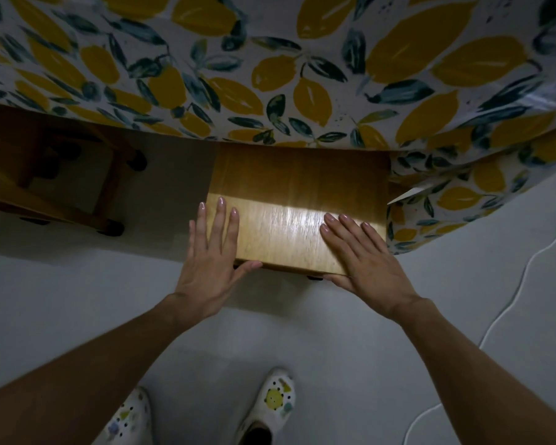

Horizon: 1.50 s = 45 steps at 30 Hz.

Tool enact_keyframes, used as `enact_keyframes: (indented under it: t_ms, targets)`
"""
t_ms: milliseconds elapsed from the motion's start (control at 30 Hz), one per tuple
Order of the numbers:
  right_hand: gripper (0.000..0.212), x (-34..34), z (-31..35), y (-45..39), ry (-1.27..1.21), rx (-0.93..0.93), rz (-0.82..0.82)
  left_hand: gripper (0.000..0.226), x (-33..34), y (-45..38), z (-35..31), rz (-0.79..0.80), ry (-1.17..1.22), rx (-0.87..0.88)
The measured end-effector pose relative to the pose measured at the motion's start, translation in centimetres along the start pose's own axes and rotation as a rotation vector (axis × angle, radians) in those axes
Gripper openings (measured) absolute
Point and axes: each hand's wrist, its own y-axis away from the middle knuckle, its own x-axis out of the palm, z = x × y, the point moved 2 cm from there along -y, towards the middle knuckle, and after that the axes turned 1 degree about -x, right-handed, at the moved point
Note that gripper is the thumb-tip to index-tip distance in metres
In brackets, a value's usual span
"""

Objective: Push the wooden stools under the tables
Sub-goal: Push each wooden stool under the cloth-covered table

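Observation:
A wooden stool [289,207] with a rectangular seat stands on the floor, its far part in shadow under the edge of the table [270,59], which is covered by a lemon-print cloth. My left hand [212,258] lies flat on the seat's near left corner, fingers spread, thumb along the front edge. My right hand [363,258] rests flat on the near right corner, thumb against the front edge. Neither hand grips anything. A second wooden stool [61,187] sits to the left, mostly under the table in the dark.
The grey floor [77,300] spreads around me. A white cable [511,300] trails across the floor at the right, leading to a plug near the cloth's hanging corner [463,194]. My feet in patterned shoes [270,409] stand just behind the stool.

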Motion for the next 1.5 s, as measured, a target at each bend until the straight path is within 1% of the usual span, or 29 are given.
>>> enact_keyframes:
  t_ms: [167, 333, 467, 600, 700, 767, 833, 900, 967, 1133, 1267, 1367, 1500]
  targets:
    - [0.079, 0.0, 0.5, -0.1, -0.013, 0.012, -0.019, 0.091, -0.4, -0.3, 0.7, 0.033, 0.026, 0.028]
    - [0.077, 0.0, 1.0, -0.2, 0.007, 0.037, 0.003, 0.089, -0.6, -0.5, 1.0, 0.046, 0.026, 0.047]
    - [0.077, -0.2, 1.4, -0.2, 0.001, 0.072, 0.038, 0.088, -1.1, -0.5, 1.0, 0.056, 0.038, 0.013]
    - [0.077, -0.8, 3.5, -0.4, -0.107, 0.200, 0.073, 0.089, -2.1, -0.5, 1.1, 0.157, -0.010, -0.011]
    - [0.081, -2.9, 5.3, -0.9, -0.258, 0.339, 0.179, 0.082, -4.4, -1.0, 1.1, 0.303, -0.089, -0.009]
    - [0.083, -5.4, 6.4, -1.1, -0.341, 0.395, 0.271, 0.075, -6.8, -0.7, 0.6, 0.355, -0.079, 0.007]
    - [0.083, -8.8, 7.2, -0.8, -0.370, 0.433, 0.277, 0.070, -9.6, 0.3, -0.3, 0.312, -0.004, -0.001]
    - [0.084, -13.1, 7.9, -0.3, -0.394, 0.466, 0.217, 0.069, -13.1, 1.8, -1.3, 0.239, 0.109, -0.062]
    - [0.084, -17.9, 8.3, 0.4, -0.417, 0.479, 0.151, 0.068, -17.1, 3.4, -2.1, 0.195, 0.171, -0.092]
    - [0.082, -30.3, 8.6, 1.7, -0.434, 0.460, 0.034, 0.066, -28.9, 6.1, -3.2, 0.103, 0.247, -0.095]
    - [0.080, -39.4, 7.7, 2.4, -0.387, 0.458, -0.043, 0.063, -37.8, 6.6, -3.8, 0.071, 0.304, -0.060]
    - [0.078, -44.3, 6.0, 2.8, -0.386, 0.477, -0.091, 0.061, -42.8, 6.4, -4.4, 0.008, 0.334, -0.038]
    - [0.077, -48.0, 2.5, 2.7, -0.389, 0.467, -0.127, 0.062, -46.5, 5.4, -6.3, -0.061, 0.373, -0.046]
